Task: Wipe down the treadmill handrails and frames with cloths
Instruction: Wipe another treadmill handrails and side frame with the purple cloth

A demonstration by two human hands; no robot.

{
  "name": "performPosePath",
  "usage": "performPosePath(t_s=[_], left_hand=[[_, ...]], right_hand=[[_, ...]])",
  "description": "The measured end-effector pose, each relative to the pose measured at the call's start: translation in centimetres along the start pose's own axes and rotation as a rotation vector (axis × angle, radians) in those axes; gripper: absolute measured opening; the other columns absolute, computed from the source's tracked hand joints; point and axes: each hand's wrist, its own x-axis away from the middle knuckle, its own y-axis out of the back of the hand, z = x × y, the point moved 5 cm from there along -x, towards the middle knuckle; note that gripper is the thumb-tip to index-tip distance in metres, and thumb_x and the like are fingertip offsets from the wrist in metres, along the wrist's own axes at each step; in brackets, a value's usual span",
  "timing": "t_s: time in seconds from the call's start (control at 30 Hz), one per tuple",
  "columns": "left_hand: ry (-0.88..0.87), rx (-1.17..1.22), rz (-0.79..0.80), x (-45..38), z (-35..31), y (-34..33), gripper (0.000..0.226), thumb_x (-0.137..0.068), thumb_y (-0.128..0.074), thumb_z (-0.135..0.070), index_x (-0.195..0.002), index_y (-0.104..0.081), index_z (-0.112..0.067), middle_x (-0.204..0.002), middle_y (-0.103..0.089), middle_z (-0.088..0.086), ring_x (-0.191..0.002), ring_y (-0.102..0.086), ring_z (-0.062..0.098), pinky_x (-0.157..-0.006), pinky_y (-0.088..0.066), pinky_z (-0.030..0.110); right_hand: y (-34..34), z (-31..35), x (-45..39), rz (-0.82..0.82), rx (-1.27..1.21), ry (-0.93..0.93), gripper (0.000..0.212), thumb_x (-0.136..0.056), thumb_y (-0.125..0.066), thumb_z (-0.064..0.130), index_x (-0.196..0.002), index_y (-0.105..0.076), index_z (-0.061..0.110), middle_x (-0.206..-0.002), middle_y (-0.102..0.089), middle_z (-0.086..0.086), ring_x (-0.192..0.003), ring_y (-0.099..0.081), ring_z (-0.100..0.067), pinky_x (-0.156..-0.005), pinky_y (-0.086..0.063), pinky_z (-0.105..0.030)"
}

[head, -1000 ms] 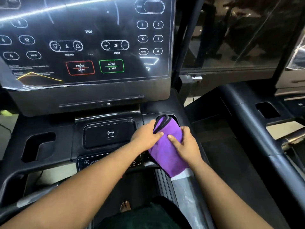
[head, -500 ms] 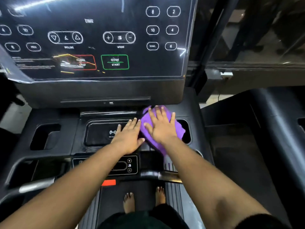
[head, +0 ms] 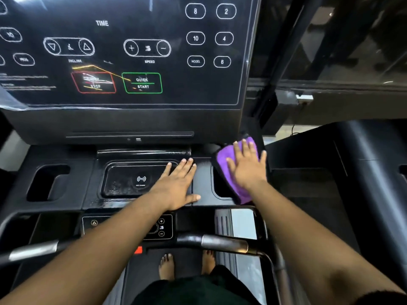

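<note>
Purple microfibre, the cloth (head: 229, 170), is pressed flat against the black console tray (head: 88, 183) at its far right corner, over the right cup recess (head: 222, 188), by the right hand (head: 247, 168). The fingers are spread and straight on top of the fabric; nothing is grasped, the cloth is simply pinned under the palm. The left hand (head: 176, 188) is laid flat on the tray just beside it, near the wireless charging pad (head: 136, 179), fingers extended and holding nothing, apparently as a brace.

For this step to be done well, even pressure should be kept through the whole palm so the cloth is not bunched or dragged off into the recess. Overlapping strokes are advised, carried right into the corner under the display panel (head: 132, 51) and along the tray's right edge. The touch buttons above are best avoided, since the quick-start key (head: 143, 83) could be triggered by a stray brush. The metal handrail (head: 224, 243) nearer the body appears not yet dealt with and would be taken afterwards.
</note>
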Motion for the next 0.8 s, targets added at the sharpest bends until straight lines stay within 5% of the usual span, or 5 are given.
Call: performPosePath(t_s=[0.17,0.37,0.6,0.8], left_hand=[[-0.036,-0.041,0.027,-1.4,-1.8,-0.2,0.106,-0.096,-0.045,-0.071,-0.161,0.017,-0.015,-0.167,0.028,0.001,-0.155,0.024,0.017,-0.123,0.016,0.049],[-0.048,-0.085,0.071,-2.0,-2.3,-0.3,0.109,-0.095,-0.046,-0.072,-0.160,0.019,-0.014,-0.166,0.030,0.001,-0.155,0.024,0.017,-0.121,0.019,0.050],[-0.066,-0.067,0.106,-2.2,-2.1,-1.0,0.108,-0.095,-0.040,-0.074,-0.156,0.028,-0.016,-0.161,0.038,0.000,-0.150,0.033,0.016,-0.118,0.023,0.049],[-0.031,-0.040,0.135,-2.3,-2.4,-1.6,0.125,-0.077,-0.034,-0.094,-0.144,0.040,-0.018,-0.155,0.046,0.002,-0.147,0.040,0.020,-0.122,0.020,0.054]], right_hand=[[-1.4,-3.3,5.9,0.020,-0.115,-0.122,0.070,-0.104,-0.025,0.056,-0.165,-0.010,0.026,-0.173,-0.006,-0.005,-0.159,0.001,-0.025,-0.127,-0.006,-0.055],[-3.0,-2.8,10.4,0.097,-0.017,0.004,0.077,-0.096,-0.016,0.062,-0.165,-0.009,0.028,-0.173,-0.002,-0.003,-0.160,0.002,-0.022,-0.128,-0.008,-0.050],[-1.1,-3.0,2.4,0.078,-0.113,-0.139,0.084,-0.100,-0.022,0.070,-0.164,0.010,0.025,-0.172,0.013,-0.006,-0.158,0.014,-0.026,-0.127,-0.002,-0.056],[-3.0,-4.6,9.9,0.091,-0.089,-0.055,0.089,-0.095,-0.018,0.076,-0.164,0.008,0.025,-0.173,0.007,-0.008,-0.159,0.006,-0.025,-0.126,-0.008,-0.048]])
